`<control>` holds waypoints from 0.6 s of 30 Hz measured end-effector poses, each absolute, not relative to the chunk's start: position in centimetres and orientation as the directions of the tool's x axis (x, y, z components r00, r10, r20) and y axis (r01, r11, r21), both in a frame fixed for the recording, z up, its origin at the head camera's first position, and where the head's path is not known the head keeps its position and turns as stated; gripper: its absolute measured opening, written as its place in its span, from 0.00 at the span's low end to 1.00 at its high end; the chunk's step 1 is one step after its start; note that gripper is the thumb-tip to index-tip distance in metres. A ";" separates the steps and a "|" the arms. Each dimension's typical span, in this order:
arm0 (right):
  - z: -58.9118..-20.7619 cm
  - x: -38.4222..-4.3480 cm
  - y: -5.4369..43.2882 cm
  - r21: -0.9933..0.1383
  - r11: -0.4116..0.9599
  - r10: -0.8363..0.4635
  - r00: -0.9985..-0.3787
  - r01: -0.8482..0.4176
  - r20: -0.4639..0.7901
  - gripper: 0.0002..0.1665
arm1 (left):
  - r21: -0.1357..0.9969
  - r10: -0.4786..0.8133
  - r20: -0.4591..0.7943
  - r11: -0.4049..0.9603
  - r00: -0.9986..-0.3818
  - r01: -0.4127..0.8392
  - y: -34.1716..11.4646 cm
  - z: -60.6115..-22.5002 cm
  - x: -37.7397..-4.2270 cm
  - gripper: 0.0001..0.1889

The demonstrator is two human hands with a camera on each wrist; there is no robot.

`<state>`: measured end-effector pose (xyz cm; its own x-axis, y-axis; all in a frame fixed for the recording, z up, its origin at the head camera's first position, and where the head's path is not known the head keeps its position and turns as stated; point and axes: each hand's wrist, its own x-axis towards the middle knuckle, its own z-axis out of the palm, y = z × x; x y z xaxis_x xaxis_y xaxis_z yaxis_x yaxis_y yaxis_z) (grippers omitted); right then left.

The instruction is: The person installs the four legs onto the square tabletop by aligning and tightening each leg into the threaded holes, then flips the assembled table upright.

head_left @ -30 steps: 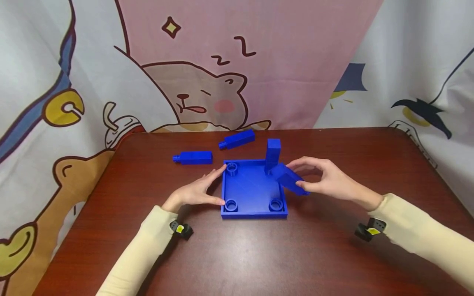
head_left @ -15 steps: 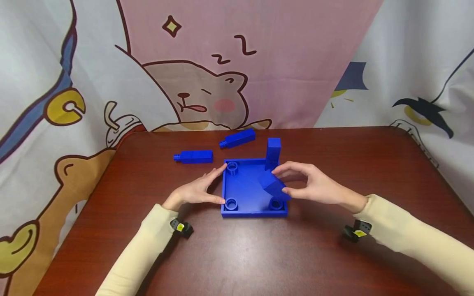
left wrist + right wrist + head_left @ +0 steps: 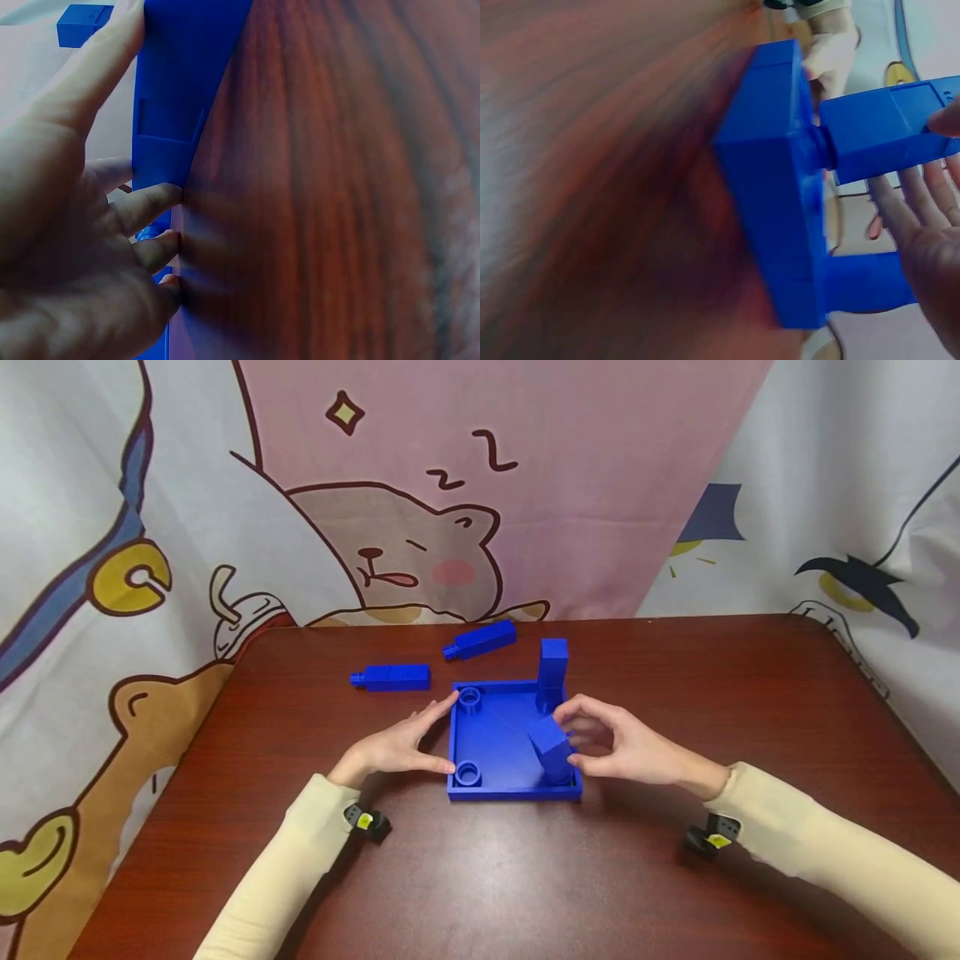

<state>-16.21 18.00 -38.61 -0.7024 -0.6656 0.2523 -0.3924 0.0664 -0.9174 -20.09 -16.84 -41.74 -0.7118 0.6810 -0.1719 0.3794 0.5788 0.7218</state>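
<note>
A square blue tray [image 3: 498,735] with a low rim lies on the table. My left hand [image 3: 397,750] rests against its left side, thumb and fingers spread; the left wrist view shows the fingertips [image 3: 169,195] at the tray's edge. My right hand [image 3: 637,750] pinches a blue square post [image 3: 555,752] between thumb and fingers over the near right corner. In the right wrist view that post [image 3: 885,131] leans slightly, its plug end right at the corner socket, which is hidden under it. Another blue post [image 3: 553,664] stands upright at the far right corner.
Two round sockets, a far one [image 3: 469,700] and a near one [image 3: 468,774], show in the tray's left corners. Beyond the tray lie two loose posts with plug ends, a left one [image 3: 397,677] and a far one [image 3: 483,640]. A printed curtain [image 3: 570,485] hangs behind the table [image 3: 712,677].
My right hand has brought the post from the tray's right side leftward and nearer, over the near right corner, and turned it from a steep slant to almost upright. The left hand stays put.
</note>
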 end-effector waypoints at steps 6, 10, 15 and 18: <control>-39.7 -16.2 19.1 -0.912 0.030 -0.663 -0.691 -0.410 0.289 0.29 | 0.725 0.682 -0.180 0.579 -0.709 0.373 -16.9 -41.6 -20.1 0.55; -39.8 -16.2 19.5 -0.906 0.037 -0.662 -0.689 -0.422 0.294 0.29 | 0.723 0.686 -0.176 0.577 -0.706 0.380 -17.0 -41.6 -20.1 0.55; -39.0 -16.3 19.8 -0.912 0.121 -0.687 -0.696 -0.393 0.209 0.30 | 0.718 0.694 -0.167 0.572 -0.701 0.396 -16.9 -41.7 -20.2 0.54; -37.9 -16.7 20.2 -0.895 0.182 -0.717 -0.678 -0.408 0.163 0.32 | 0.719 0.695 -0.168 0.571 -0.699 0.395 -16.9 -41.7 -20.2 0.55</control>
